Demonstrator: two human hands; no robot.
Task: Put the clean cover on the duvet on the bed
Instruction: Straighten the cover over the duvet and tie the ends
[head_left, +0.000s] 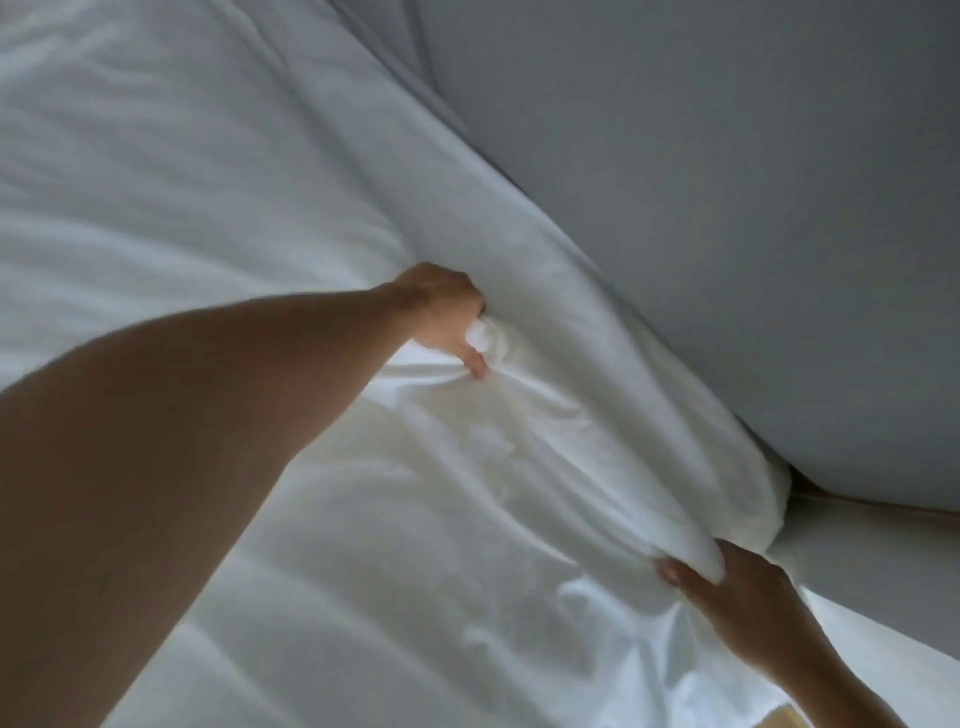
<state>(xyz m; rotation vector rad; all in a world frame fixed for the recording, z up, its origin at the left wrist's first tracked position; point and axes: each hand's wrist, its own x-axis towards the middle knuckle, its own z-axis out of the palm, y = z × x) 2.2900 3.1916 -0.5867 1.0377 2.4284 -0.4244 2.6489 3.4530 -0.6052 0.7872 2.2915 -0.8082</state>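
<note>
A white duvet cover (208, 182) fills most of the view, creased and bunched along a diagonal edge. My left hand (447, 317) reaches out at mid-frame and grips a bunch of the white fabric, thumb on top. My right hand (727, 587) at the lower right pinches a thick rolled fold of the same edge, with padding inside it. Whether the duvet itself shows apart from the cover I cannot tell.
A smooth grey-white bed surface (727, 208) lies beyond the fabric edge at the upper right. A narrow dark gap (802, 480) shows at the right where the fabric ends. A sliver of pale wooden floor (935, 719) shows at the bottom right corner.
</note>
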